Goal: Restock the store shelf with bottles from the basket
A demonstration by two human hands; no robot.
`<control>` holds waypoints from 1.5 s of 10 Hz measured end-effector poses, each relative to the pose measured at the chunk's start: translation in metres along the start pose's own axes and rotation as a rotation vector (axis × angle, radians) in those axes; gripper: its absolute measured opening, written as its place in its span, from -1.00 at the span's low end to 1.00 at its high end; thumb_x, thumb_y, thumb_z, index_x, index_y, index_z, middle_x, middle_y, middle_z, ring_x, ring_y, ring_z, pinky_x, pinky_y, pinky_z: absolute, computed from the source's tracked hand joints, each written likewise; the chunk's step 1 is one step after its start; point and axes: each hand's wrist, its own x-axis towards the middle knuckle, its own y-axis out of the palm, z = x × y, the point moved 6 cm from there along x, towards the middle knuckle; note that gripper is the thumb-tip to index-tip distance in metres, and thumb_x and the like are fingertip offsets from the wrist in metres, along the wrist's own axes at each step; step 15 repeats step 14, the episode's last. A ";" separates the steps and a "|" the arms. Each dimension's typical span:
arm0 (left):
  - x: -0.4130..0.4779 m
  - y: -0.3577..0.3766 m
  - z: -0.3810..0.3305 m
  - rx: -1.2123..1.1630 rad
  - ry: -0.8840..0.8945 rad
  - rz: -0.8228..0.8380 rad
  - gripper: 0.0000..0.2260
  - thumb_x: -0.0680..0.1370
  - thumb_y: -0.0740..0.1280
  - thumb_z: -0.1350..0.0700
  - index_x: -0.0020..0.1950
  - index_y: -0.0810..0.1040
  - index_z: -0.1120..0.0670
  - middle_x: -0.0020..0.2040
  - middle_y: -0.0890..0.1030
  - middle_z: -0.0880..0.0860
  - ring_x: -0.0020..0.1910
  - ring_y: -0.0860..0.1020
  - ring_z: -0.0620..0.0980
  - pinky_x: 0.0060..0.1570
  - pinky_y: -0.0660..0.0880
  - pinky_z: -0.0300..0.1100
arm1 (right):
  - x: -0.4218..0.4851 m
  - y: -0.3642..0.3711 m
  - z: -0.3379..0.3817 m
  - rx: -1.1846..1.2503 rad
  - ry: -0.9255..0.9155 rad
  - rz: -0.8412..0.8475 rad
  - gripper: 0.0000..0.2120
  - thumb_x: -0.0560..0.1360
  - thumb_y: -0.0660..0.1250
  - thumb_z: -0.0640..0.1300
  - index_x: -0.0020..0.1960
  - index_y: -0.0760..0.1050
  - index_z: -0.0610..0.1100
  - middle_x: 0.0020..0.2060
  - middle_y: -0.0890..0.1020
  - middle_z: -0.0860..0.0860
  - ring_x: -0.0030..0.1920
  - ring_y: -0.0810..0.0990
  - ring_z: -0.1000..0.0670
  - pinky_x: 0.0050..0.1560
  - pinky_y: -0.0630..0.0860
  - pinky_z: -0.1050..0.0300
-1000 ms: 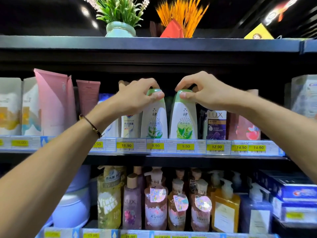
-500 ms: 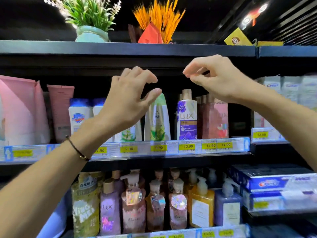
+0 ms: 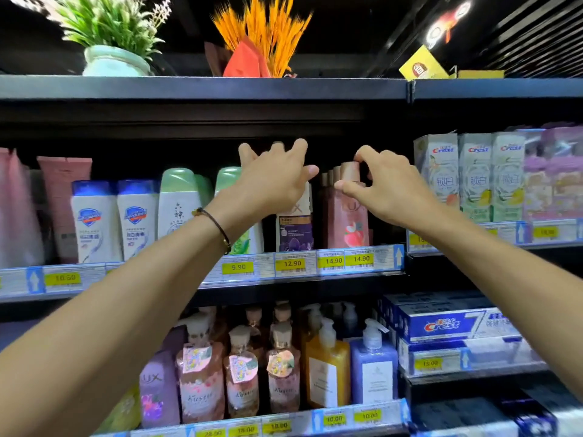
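Two white bottles with green caps stand on the middle shelf, left of my hands. My left hand hovers with spread fingers over the top of the purple LUX bottle and hides its cap. My right hand curls its index finger and thumb round the brown cap of the pink LUX bottle, which stands upright at the shelf's right end. The basket is out of view.
Blue-capped Safeguard bottles and pink tubes fill the shelf's left side. Crest boxes stand to the right. Pump bottles and blue Crest cartons fill the lower shelf. Potted plants sit on top.
Both hands have let go of the green-capped bottles, lifted off and moved right to the LUX bottles. The view has swung right with them.
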 end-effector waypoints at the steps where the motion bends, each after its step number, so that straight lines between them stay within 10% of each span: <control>1: 0.007 0.006 0.001 -0.018 0.002 -0.008 -0.78 0.69 0.10 -0.11 0.12 0.37 0.02 0.09 0.57 0.10 0.15 0.50 0.18 0.06 0.19 0.09 | -0.002 0.005 -0.002 0.053 -0.008 0.002 -0.50 0.46 0.36 0.29 0.15 0.36 -0.06 -0.15 0.55 -0.06 -0.02 0.54 -0.23 -0.05 0.50 -0.11; 6: 0.012 0.006 -0.005 -0.329 -0.120 -0.095 -0.84 0.63 0.28 0.00 0.06 0.54 0.08 0.02 0.57 0.10 0.07 0.52 0.18 -0.07 0.35 -0.04 | -0.004 0.019 -0.016 0.368 0.024 0.022 -0.59 0.49 0.37 0.14 0.14 0.30 -0.05 -0.06 0.53 -0.14 0.00 0.44 -0.22 -0.10 0.34 0.00; 15: -0.039 -0.013 -0.011 -0.096 -0.165 -0.180 -0.63 0.66 0.17 0.12 0.48 0.31 0.03 0.23 0.42 0.16 0.11 0.42 0.22 0.07 0.39 0.10 | -0.015 0.007 -0.011 0.382 -0.020 0.062 -0.40 0.56 0.31 0.18 0.46 0.21 -0.09 0.03 0.56 -0.18 0.18 0.47 -0.29 0.12 0.38 -0.13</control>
